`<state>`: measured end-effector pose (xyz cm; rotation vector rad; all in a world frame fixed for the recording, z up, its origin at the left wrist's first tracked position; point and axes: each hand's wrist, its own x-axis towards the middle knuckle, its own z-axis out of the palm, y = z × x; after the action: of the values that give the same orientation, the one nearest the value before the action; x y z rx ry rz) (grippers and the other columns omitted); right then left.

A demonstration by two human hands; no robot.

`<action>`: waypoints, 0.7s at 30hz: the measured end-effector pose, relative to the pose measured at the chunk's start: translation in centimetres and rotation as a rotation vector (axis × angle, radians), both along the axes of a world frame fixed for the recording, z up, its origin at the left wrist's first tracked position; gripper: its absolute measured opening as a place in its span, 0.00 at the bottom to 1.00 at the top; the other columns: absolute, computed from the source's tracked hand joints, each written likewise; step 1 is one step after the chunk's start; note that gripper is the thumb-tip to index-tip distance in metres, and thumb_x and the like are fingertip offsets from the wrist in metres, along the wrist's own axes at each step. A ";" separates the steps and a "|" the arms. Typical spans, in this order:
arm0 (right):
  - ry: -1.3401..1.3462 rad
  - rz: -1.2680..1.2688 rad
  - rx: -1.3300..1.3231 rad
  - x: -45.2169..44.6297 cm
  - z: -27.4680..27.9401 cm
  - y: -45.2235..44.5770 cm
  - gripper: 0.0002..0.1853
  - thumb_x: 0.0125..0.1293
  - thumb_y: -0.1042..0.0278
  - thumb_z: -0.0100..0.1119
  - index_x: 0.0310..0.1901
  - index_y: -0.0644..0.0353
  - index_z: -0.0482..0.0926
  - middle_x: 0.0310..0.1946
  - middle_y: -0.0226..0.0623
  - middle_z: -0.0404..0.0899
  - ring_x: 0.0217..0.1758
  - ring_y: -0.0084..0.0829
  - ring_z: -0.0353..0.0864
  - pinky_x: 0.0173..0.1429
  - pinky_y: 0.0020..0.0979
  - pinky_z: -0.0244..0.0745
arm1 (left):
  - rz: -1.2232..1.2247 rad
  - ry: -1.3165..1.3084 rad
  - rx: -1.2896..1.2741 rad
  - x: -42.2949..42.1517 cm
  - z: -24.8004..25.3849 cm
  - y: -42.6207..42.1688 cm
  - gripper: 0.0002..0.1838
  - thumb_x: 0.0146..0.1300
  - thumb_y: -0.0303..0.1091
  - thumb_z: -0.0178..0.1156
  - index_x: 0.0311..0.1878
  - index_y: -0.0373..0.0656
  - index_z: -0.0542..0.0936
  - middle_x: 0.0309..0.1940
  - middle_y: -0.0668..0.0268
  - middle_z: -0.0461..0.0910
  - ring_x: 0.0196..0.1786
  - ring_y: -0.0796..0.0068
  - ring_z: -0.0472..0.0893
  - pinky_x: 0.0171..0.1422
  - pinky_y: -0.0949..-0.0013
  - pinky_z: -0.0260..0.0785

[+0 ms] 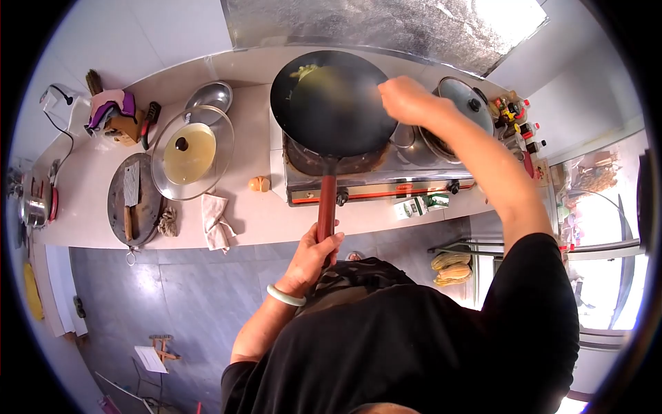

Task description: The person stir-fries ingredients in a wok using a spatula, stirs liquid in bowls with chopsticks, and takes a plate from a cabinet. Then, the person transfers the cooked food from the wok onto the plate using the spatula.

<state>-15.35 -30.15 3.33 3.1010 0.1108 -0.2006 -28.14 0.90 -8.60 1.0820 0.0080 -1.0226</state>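
My left hand point(318, 255) is wrapped around the reddish-brown handle point(328, 203) of a black wok point(324, 131), which sits over the gas stove point(303, 183). A small heap of yellow-green food point(303, 71) lies near the wok's far left side. Fingers curled, my right hand point(405, 100) is at the wok's right rim. A yellowish-brown blur point(336, 81) shows inside the wok, left of that hand. Whatever the right hand grips is too smeared to make out.
A lidded pot point(465, 103) stands right of the wok, bottles point(527, 128) beyond it. To the left are a glass lid point(161, 165) over something yellowish, a metal bowl point(215, 95), a round board point(148, 214) bearing a cleaver point(132, 183), a cloth point(216, 221) and a round tan item point(259, 183).
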 end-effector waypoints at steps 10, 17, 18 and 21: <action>0.016 -0.064 0.053 0.9 3.2 -4.3 0.10 0.59 0.71 0.53 0.35 0.67 0.82 0.33 0.55 0.81 0.42 0.52 0.82 0.48 0.44 0.76 | 0.035 0.015 -0.015 -0.1 0.6 0.3 0.23 0.61 0.33 0.63 0.55 0.33 0.69 0.23 0.71 0.70 0.20 0.82 0.67 0.24 0.77 0.60; 0.058 0.074 0.056 3.3 -0.7 1.2 0.09 0.60 0.71 0.53 0.33 0.66 0.81 0.31 0.55 0.81 0.40 0.56 0.80 0.45 0.48 0.75 | 0.023 -0.014 -0.003 0.0 0.9 0.2 0.24 0.61 0.34 0.62 0.56 0.33 0.69 0.24 0.70 0.70 0.20 0.82 0.68 0.25 0.77 0.60; 0.067 0.115 0.081 3.0 -0.5 2.0 0.10 0.62 0.69 0.52 0.33 0.65 0.81 0.30 0.55 0.80 0.40 0.56 0.80 0.44 0.49 0.74 | 0.026 -0.006 -0.007 0.0 0.9 0.2 0.24 0.61 0.34 0.62 0.56 0.33 0.69 0.24 0.70 0.70 0.20 0.82 0.68 0.25 0.77 0.60; 0.133 0.203 -0.056 1.1 1.4 2.2 0.07 0.56 0.73 0.54 0.32 0.65 0.81 0.31 0.52 0.81 0.38 0.52 0.81 0.42 0.47 0.75 | 0.033 0.005 -0.023 -0.1 0.7 0.3 0.24 0.61 0.35 0.63 0.56 0.33 0.69 0.24 0.70 0.70 0.20 0.82 0.68 0.25 0.77 0.60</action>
<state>-14.27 -27.94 4.76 2.9916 0.4131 -0.3945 -28.21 1.22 -7.90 1.0548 0.0177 -0.9936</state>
